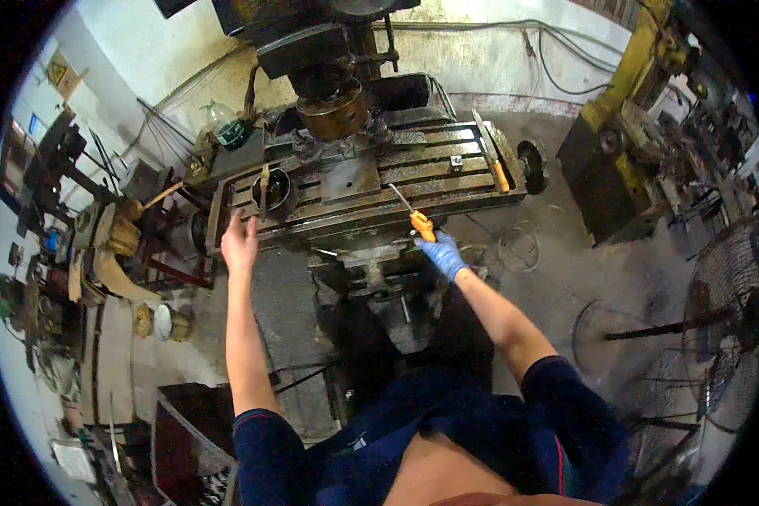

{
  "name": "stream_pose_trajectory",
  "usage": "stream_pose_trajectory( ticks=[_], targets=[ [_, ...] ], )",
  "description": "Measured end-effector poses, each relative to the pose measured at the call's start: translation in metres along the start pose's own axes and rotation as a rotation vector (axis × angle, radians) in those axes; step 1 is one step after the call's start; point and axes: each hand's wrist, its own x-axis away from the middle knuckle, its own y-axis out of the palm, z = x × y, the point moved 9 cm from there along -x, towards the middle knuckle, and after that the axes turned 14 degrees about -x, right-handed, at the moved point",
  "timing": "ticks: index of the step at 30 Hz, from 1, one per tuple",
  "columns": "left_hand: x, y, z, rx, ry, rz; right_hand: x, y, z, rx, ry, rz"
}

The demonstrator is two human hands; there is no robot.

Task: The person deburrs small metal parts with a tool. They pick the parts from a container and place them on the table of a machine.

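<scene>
My right hand [442,255], in a blue glove, is closed around an orange air blow gun [423,225]. Its thin metal nozzle points up and left, over the front edge of a slotted milling machine table [312,211]. Bare and empty, my left hand [239,243] is at the table's front left edge with its fingers apart. Just right of it stands a dark round pot [280,192] with a brush [264,187] across its rim. A flat metal plate [350,180] lies mid-table, below the wide round cutter head [333,114].
On the table's right lie a long tool with an orange handle [499,175] and a small metal block [456,163]. A handwheel [532,166] juts from that end. A green-tinted plastic bottle [225,124] stands behind left. A caged fan [721,312] is at right.
</scene>
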Motion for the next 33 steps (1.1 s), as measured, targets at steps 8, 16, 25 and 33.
stream_pose_trajectory(
  ticks=[8,16,25,33],
  targets=[
    [0.112,0.049,-0.049,0.828,-0.429,-0.149,0.067,0.004,-0.16,0.306,-0.554,0.14],
    [0.173,0.129,-0.017,1.066,-0.553,-0.494,0.059,0.052,-0.218,1.156,-0.262,-0.216],
    [0.16,0.117,0.0,1.115,-0.508,-0.498,-0.019,0.115,-0.237,1.409,-0.129,-0.212],
    [0.178,0.117,-0.018,1.106,-0.601,-0.49,0.015,0.089,-0.211,1.275,-0.075,-0.293]
  ],
)
